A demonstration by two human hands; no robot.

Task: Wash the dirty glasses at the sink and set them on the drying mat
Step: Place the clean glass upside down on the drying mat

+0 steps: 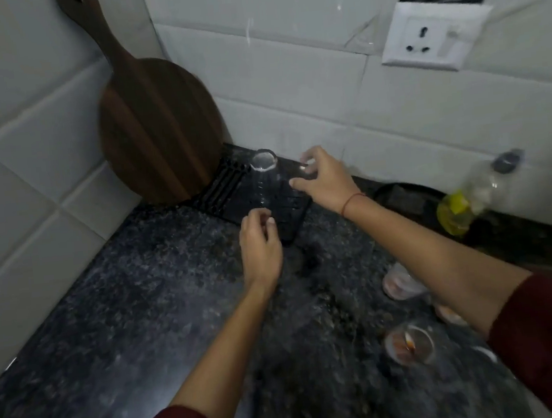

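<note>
A black ribbed drying mat (289,221) lies in the counter's back corner. One clear glass (264,173) stands upside down on it. My right hand (324,184) reaches over the mat's far right side, its fingers and thumb closed around a second clear glass (307,168), which is blurred and mostly hidden by the fingers. My left hand (260,244) hovers at the mat's near edge, just below the upturned glass, with fingers loosely curled and nothing in them. Three dirty glasses with reddish residue (407,346) (399,284) (448,315) stand on the counter under my right forearm.
A round wooden cutting board (159,129) leans in the tiled corner, touching the mat's far left. The dark sink (401,196) lies to the right, with a bottle of yellow liquid (460,211) behind it. A wall socket (433,38) is above. The speckled counter (125,307) spreads left.
</note>
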